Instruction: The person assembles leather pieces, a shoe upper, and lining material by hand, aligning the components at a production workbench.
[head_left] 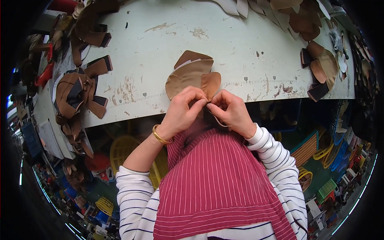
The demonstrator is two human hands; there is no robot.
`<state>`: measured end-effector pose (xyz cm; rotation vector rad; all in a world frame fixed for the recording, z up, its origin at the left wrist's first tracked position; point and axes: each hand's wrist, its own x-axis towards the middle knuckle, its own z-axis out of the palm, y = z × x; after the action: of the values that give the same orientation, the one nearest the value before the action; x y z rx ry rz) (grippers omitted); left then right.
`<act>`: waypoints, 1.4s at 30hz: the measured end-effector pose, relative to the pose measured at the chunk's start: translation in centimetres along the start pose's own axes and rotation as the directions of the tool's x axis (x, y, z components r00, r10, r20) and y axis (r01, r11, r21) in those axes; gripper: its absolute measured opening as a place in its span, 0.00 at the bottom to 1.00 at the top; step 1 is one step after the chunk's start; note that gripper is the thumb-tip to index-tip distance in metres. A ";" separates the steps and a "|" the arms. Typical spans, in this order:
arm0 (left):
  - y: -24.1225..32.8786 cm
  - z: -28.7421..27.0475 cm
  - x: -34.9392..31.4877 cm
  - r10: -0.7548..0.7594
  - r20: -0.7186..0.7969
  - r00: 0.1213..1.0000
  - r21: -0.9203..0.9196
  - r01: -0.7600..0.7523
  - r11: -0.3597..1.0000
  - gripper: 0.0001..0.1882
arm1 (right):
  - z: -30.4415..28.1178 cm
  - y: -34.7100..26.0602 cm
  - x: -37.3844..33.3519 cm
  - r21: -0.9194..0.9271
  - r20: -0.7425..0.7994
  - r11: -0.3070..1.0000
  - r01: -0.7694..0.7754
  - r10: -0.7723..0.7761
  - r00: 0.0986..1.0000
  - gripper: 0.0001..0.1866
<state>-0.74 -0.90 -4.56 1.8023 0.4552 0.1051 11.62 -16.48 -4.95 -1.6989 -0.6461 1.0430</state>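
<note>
A brown and tan shoe upper [188, 76] lies at the table's near edge, its lower end between my two hands. My left hand [186, 110] pinches that end with thumb and forefinger. Close beside it, my right hand [232, 112] is closed in a pinch at the same spot, fingertips almost touching the left ones. A thin pale strip [218, 121] hangs below my right fingers. An orange-brown flap [211, 83] of the upper stands just above the fingertips. What exactly the fingertips grip is partly hidden.
Brown shoe pieces with dark linings [72, 94] are heaped at the table's left edge. Another upper [324, 66] lies at the right edge, and more leather pieces [306, 22] sit at the far right. The white table [140, 52] has scuffs and a printed scale. Yellow baskets [124, 150] stand below.
</note>
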 end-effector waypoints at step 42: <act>0.1 -2.1 2.4 0.223 0.527 0.820 0.579 -0.539 0.612 0.43 | -1.7 1.7 -1.4 -0.036 -0.092 0.999 0.003 -0.007 0.996 0.02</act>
<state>0.84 1.88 -4.25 2.6048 -0.2815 -0.1784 12.28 -19.04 -5.84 -1.7645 -0.6125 0.9487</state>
